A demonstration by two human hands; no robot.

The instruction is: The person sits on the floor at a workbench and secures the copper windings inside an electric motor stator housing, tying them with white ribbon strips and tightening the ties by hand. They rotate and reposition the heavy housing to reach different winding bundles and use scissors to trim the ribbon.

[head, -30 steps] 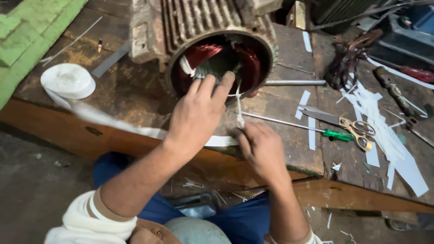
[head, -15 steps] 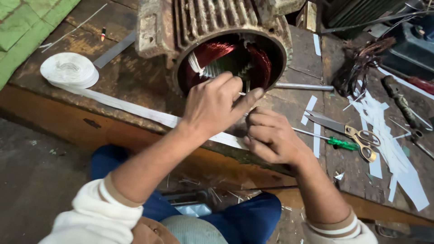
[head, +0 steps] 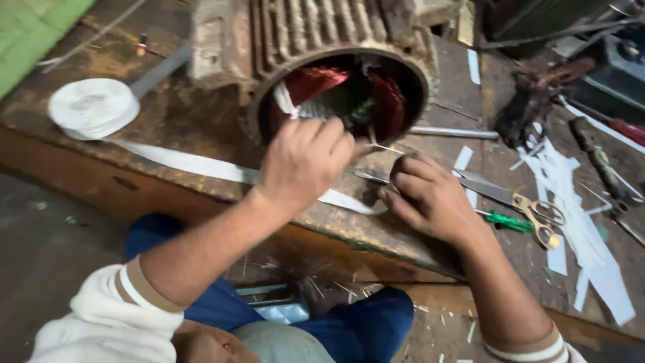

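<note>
Your left hand (head: pixel 304 161) is curled at the mouth of the grey ribbed cast-metal motor housing (head: pixel 316 40), which lies on its side on the worn wooden table (head: pixel 188 121) with its open end facing you, so the red copper windings (head: pixel 316 82) inside are within reach. The left fingers are clenched, pinching what looks like a thin white strand at the rim; the blur hides the exact grip. Your right hand (head: pixel 430 198) sits just beside it, fingers closed around a slim metal tool whose tip points toward the opening. A flat white tape runs from the white tape roll (head: pixel 94 107) across the table edge under your left wrist. Brass-handled scissors (head: pixel 537 212) and a green-handled screwdriver (head: pixel 507 220) lie near your right hand, among white paper strips (head: pixel 584 242).
</note>
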